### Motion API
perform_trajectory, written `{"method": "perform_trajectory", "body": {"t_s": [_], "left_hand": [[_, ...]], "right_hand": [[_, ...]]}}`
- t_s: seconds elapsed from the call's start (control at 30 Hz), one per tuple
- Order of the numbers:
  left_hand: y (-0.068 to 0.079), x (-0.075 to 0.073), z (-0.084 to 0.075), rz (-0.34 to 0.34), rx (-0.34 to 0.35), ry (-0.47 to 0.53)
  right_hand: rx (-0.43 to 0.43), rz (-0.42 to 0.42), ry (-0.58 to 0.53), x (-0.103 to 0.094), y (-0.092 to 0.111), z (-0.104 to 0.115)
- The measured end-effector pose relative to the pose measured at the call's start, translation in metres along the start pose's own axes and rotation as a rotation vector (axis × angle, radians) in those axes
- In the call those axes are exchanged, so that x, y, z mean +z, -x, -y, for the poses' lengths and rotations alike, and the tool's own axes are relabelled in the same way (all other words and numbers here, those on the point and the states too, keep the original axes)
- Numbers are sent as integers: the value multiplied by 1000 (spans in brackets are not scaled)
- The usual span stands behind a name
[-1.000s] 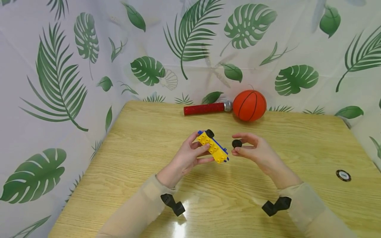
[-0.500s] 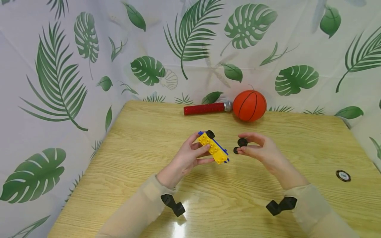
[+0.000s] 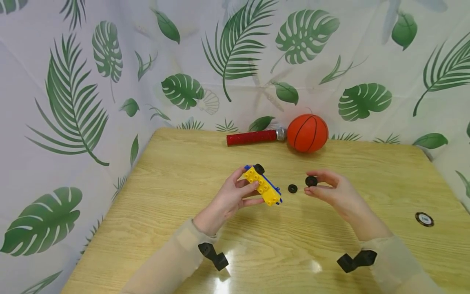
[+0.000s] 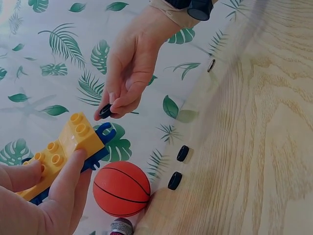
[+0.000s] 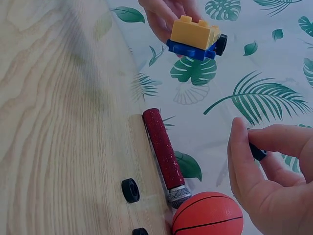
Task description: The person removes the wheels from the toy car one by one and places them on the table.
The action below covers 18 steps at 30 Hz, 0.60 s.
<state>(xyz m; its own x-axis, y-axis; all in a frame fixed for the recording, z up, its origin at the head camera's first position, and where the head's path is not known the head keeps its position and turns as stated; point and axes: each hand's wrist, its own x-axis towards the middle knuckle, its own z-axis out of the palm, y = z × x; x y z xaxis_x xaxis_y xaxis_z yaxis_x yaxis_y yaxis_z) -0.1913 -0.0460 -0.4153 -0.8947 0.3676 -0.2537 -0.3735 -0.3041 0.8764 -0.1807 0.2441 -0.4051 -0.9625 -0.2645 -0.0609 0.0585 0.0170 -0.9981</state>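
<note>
My left hand (image 3: pixel 235 192) grips a toy car base (image 3: pixel 261 183), yellow with studs on top of a blue chassis. One black wheel (image 3: pixel 259 168) shows at its far end. Blue hooks (image 4: pixel 106 133) stick out at the other end. Between the thumb and fingertips of my right hand (image 3: pixel 339 196) is pinched a loose black toy wheel (image 3: pixel 311 181), held apart from the car. Another wheel (image 3: pixel 292 188) lies on the table between my hands. Both wrist views show a second table wheel (image 4: pixel 183 153), which I cannot make out in the head view.
A red microphone (image 3: pixel 253 137) lies at the table's back edge, its silver head against an orange basketball (image 3: pixel 307 133). Far to the right lies a round chip (image 3: pixel 424 219). A leaf-printed cloth (image 3: pixel 249 90) hangs behind the wooden table (image 3: pixel 176 163).
My right hand has drawn to the right, away from the car, with the wheel in its fingers. A wheel on the table has come into view. My left hand stays nearly still.
</note>
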Motion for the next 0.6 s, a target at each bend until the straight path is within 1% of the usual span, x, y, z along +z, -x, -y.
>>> {"method": "perform_trajectory", "body": {"t_s": [0.17, 0.37, 0.6], "left_hand": [[0, -1, 0, 3, -2, -2], [0, -2, 0, 5, -8, -9], [-1, -2, 1, 8, -19, -7]], "right_hand": [[19, -16, -46, -11, 2, -5], [51, -40, -52, -28, 1, -12], [67, -50, -97, -45, -2, -23]]}}
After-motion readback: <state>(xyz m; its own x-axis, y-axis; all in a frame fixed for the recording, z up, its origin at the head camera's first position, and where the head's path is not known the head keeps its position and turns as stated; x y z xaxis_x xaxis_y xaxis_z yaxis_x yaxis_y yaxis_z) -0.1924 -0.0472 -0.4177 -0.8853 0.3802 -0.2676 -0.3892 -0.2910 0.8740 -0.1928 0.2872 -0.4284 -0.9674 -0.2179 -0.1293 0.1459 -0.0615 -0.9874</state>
